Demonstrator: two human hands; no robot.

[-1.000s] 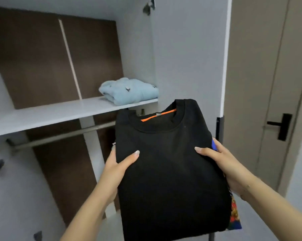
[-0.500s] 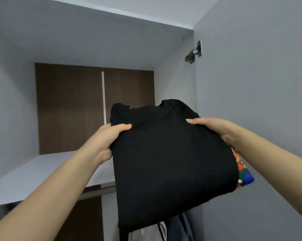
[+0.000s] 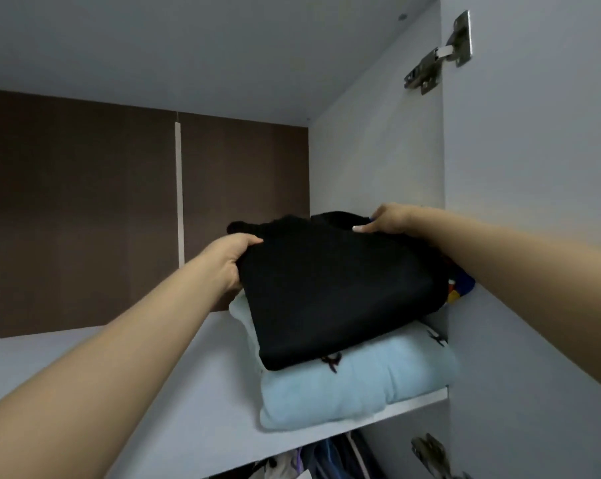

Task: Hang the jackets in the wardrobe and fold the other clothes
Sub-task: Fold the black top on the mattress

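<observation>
Both hands, left (image 3: 230, 260) and right (image 3: 389, 219), grasp the soft, floppy folded black sweater (image 3: 333, 288) by its far corners; it looks light, best supported at the edges.

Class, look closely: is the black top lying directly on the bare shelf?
No: the black top lies on a folded light-blue garment, which rests on the shelf.

The shelf (image 3: 188, 392) lies bare left of the light-blue garment (image 3: 361, 385); the wardrobe's right wall (image 3: 378, 160) hems the stack's right side.
</observation>
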